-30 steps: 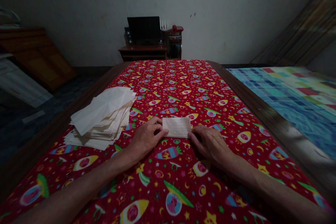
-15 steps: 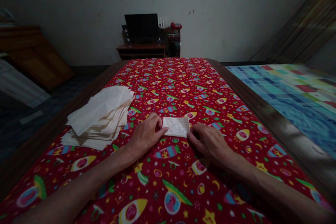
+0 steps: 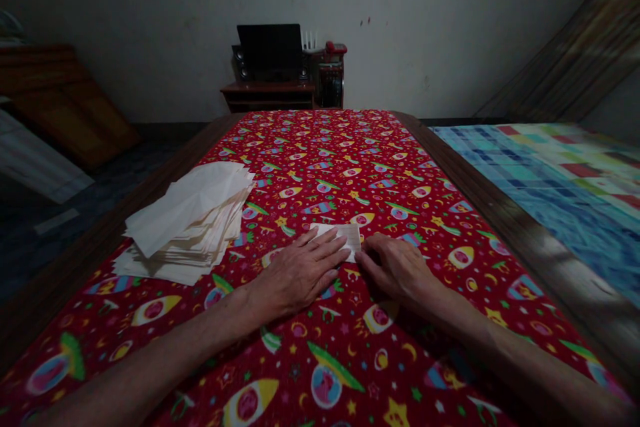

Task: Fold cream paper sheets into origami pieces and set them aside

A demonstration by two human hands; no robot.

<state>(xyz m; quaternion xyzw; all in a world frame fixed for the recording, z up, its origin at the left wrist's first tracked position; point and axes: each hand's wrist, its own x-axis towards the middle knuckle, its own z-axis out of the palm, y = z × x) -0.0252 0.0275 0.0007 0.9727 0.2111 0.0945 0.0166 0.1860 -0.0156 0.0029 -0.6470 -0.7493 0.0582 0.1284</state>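
Observation:
A small folded sheet of lined paper [image 3: 349, 235] lies on the red patterned tablecloth [image 3: 350, 167] in front of me. My left hand [image 3: 299, 272] lies flat on it with fingers stretched out, covering most of the paper. My right hand [image 3: 395, 265] rests at the paper's right edge with its fingers curled and its fingertips touching that edge. A tall stack of pale paper sheets [image 3: 189, 221] sits to the left of my left hand, fanned unevenly.
The wooden table rim [image 3: 505, 213] runs along the right side, with a blue checked cloth [image 3: 560, 187] beyond it. At the far wall stands a low cabinet with a dark screen [image 3: 271, 50], speakers and a red telephone [image 3: 335, 48].
My left hand has opened and slid right onto the folded paper, now pressing flat over it. My right hand has stayed at the paper's right edge.

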